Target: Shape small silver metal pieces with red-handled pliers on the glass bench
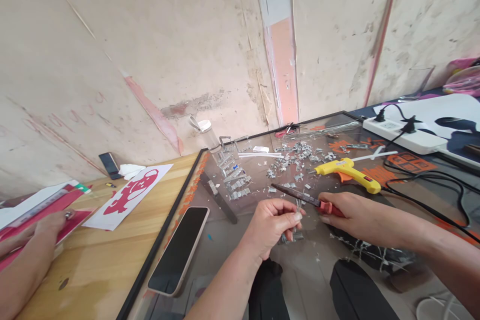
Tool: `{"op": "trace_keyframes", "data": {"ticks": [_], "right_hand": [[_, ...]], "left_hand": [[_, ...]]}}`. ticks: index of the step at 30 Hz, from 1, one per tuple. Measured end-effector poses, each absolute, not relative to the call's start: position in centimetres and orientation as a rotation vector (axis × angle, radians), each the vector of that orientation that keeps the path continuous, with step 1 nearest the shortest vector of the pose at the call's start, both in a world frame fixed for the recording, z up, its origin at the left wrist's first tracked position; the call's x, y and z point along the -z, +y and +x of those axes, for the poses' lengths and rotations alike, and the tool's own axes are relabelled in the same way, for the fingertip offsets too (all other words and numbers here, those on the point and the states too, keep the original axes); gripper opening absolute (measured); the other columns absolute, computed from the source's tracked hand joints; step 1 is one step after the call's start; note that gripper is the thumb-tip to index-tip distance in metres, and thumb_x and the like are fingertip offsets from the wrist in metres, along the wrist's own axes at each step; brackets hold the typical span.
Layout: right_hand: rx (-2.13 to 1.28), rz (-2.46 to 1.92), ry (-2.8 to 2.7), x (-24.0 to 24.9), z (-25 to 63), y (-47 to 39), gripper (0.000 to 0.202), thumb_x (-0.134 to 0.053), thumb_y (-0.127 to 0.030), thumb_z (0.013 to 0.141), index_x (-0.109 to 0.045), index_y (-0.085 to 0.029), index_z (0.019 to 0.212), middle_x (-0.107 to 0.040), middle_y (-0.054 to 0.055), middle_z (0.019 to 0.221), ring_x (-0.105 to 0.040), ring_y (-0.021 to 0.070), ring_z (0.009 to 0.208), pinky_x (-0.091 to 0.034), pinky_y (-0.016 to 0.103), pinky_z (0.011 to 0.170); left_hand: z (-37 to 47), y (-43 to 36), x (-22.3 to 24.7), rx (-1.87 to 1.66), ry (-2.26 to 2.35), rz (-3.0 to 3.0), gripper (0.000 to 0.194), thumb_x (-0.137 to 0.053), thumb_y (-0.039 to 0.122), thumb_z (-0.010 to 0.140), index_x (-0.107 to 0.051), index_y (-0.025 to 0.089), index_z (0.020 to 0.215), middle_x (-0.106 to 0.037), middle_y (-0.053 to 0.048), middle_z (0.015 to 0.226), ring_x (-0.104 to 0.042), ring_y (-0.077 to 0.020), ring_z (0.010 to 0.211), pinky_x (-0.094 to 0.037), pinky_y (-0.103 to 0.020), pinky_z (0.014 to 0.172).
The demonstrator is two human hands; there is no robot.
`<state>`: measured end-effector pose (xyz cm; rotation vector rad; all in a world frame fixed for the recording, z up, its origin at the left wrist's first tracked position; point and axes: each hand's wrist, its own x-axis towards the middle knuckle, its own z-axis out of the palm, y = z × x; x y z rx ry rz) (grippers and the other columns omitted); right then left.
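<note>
Evidently, in the head view, the right hand (348, 215) is wrapped round a red-handled tool (310, 200) whose long axis runs above the tabletop (227, 252), nose toward its left edge, just beyond the left hand (274, 220), whose thumb and fingers pinch a slender pale piece (298, 205).
</note>
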<state>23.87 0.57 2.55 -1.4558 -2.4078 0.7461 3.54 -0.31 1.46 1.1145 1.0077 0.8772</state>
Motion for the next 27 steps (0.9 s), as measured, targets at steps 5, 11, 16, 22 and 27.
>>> {"op": "trace_keyframes", "data": {"ticks": [5, 11, 16, 22, 27], "right_hand": [[-0.756, -1.433, -2.351, -2.1, 23.7, 0.7, 0.022, -0.041, -0.036, 0.083, -0.039, -0.022, 0.066, -0.051, -0.004, 0.059, -0.040, 0.0112, 0.053, -0.031, 0.024, 0.050], [-0.665, -1.457, -2.316, -1.2, 22.9, 0.8, 0.021, -0.041, -0.032, 0.081, -0.040, -0.021, 0.064, -0.048, -0.004, 0.055, -0.036, 0.0106, 0.050, -0.029, 0.024, 0.049], [-0.618, -1.501, -2.309, 0.3, 22.8, 1.5, 0.017, -0.041, -0.028, 0.080, -0.040, -0.022, 0.064, -0.047, -0.003, 0.053, -0.037, 0.0108, 0.047, -0.029, 0.024, 0.049], [-0.580, -1.472, -2.281, 0.6, 22.8, 1.7, 0.015, -0.041, -0.029, 0.081, -0.040, -0.023, 0.067, -0.049, -0.003, 0.055, -0.039, 0.0116, 0.049, -0.029, 0.024, 0.050], [-0.603, -1.414, -2.317, 0.2, 22.4, 1.5, 0.017, -0.041, -0.029, 0.081, -0.040, -0.022, 0.065, -0.050, -0.003, 0.056, -0.039, 0.0107, 0.049, -0.029, 0.021, 0.047]], "left_hand": [[3.4, -0.2, -1.3, -0.887, 0.975, 1.145, 0.023, -0.074, 0.030, 0.060, -0.066, 0.011, 0.070, -0.064, -0.005, 0.074, -0.050, -0.0070, 0.052, -0.037, -0.018, 0.041], [2.6, -0.1, -1.1, -0.869, 0.987, 1.224, 0.023, -0.073, 0.032, 0.062, -0.063, 0.012, 0.069, -0.062, -0.004, 0.072, -0.047, -0.0058, 0.049, -0.035, -0.018, 0.041], [2.4, 0.3, -0.5, -0.803, 0.997, 1.221, 0.023, -0.070, 0.032, 0.066, -0.064, 0.012, 0.074, -0.058, -0.001, 0.062, -0.043, -0.0047, 0.045, -0.033, -0.018, 0.041], [2.6, 0.3, -0.9, -0.852, 0.987, 1.143, 0.028, -0.074, 0.036, 0.061, -0.066, 0.012, 0.073, -0.061, -0.003, 0.066, -0.046, -0.0058, 0.049, -0.030, -0.018, 0.040], [2.9, -0.2, -1.2, -0.857, 0.877, 1.035, 0.026, -0.076, 0.032, 0.058, -0.063, 0.011, 0.067, -0.059, -0.002, 0.059, -0.041, -0.0038, 0.044, -0.021, -0.018, 0.040]]}}
